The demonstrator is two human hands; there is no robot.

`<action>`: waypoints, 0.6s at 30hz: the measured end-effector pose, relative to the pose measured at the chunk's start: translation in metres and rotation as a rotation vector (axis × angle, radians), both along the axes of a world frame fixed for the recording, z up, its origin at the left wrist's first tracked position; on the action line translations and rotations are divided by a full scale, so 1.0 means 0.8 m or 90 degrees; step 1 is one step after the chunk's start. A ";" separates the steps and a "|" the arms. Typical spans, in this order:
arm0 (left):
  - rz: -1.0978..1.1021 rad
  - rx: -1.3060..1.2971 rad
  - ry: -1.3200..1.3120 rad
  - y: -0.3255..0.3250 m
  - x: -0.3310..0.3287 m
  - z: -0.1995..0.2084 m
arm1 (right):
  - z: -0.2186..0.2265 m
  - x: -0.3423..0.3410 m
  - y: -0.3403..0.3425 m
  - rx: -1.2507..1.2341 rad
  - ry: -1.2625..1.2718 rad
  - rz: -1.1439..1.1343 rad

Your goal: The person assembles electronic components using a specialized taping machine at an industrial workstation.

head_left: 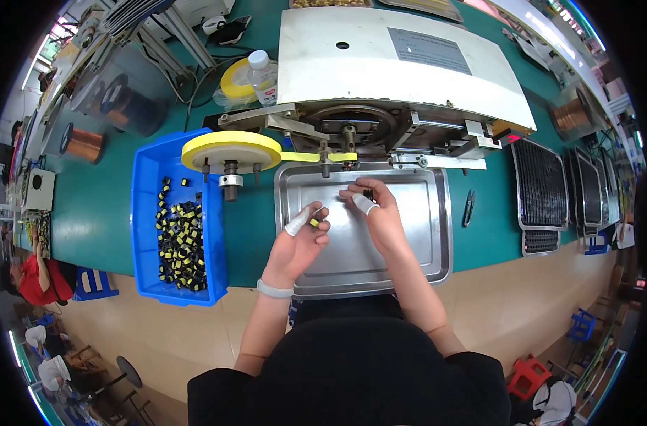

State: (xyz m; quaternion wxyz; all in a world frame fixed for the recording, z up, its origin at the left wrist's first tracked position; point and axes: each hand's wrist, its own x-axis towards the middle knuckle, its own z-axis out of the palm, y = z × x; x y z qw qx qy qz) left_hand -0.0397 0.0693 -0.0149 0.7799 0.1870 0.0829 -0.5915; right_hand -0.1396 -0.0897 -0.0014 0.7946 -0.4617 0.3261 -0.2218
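My left hand [299, 247], palm turned up with tape on a finger, has its fingers closed on a small black coil bobbin with a yellow tape band [314, 223]. To its right, my right hand [382, 217], also with a taped finger, curls around small black pieces [368, 193]; the fingers partly hide them. Both hands are over a shallow metal tray [444, 234]. Just beyond them is the front of a white-topped taping machine [323, 64], with a yellow tape roll [231, 147] whose strip runs right to the machine's head [326, 160].
A blue bin [144, 234] at left holds many yellow-banded bobbins [181, 245]. To the right lie small snips [469, 208] and a black-lined tray [542, 184]. A white-capped bottle [261, 74] stands behind the tape roll. Copper wire spools [82, 143] sit farther left.
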 end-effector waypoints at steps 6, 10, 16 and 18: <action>-0.056 -0.023 0.012 -0.023 0.007 0.002 | 0.010 -0.041 -0.006 -0.105 0.180 0.140; -0.084 -0.014 -0.029 -0.054 0.015 0.003 | 0.006 -0.062 -0.002 -0.494 0.165 0.091; -0.102 -0.022 -0.071 -0.092 0.020 0.017 | 0.027 -0.082 -0.001 -0.518 0.242 0.048; -0.107 -0.032 -0.061 -0.102 0.020 0.016 | 0.021 -0.087 -0.001 -0.484 0.229 0.034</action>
